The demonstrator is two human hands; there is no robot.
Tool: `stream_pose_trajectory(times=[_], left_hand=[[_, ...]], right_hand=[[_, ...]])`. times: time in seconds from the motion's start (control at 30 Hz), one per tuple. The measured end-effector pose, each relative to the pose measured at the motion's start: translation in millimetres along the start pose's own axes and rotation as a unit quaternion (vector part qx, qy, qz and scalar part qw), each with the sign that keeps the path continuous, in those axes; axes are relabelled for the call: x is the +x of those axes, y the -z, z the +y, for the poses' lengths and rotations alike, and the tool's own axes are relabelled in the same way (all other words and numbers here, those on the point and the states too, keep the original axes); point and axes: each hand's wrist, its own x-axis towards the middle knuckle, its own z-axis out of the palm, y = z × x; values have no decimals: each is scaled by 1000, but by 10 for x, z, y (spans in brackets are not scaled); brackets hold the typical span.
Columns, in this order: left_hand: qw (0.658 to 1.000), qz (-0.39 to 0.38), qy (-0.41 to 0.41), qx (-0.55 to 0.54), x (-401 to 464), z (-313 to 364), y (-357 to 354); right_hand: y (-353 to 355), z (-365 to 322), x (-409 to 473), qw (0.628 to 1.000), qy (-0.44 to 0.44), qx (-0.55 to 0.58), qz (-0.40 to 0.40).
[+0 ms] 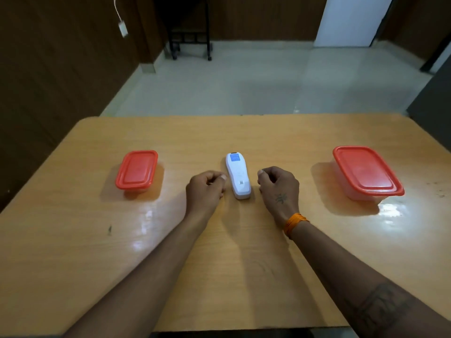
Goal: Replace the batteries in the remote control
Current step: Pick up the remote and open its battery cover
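Note:
A white remote control lies lengthwise in the middle of the wooden table, its blue label end pointing away from me and its back side up. My left hand rests just left of it with fingers curled in, holding nothing. My right hand sits just right of it, fingers also curled and empty, with an orange thread band at the wrist. Neither hand touches the remote. No batteries are visible.
A small clear box with a red lid stands at the left of the table. A larger clear box with a red lid stands at the right. Beyond the table's far edge are pale floor tiles and a black wheeled stand.

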Motion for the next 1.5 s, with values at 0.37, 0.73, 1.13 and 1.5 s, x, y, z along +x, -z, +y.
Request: stream_pose_trajectory(times=[0.37,0.73,1.13,1.5], left_hand=[[994,-40,31,102,46,-70,-191],[997,-44,67,12,-229,150,-206],[978,-90,77,-170,-955,289,38],[980,-87,78,-161,-1177,219,172]], right_hand=[[-84,-213,-75,978,33,-174,-109],[-156,-120,-192,991,-96,61,-65],[554,-407,-1010,935,-129,292,-156],[565,-485,-1252,932,-138,281,-184]])
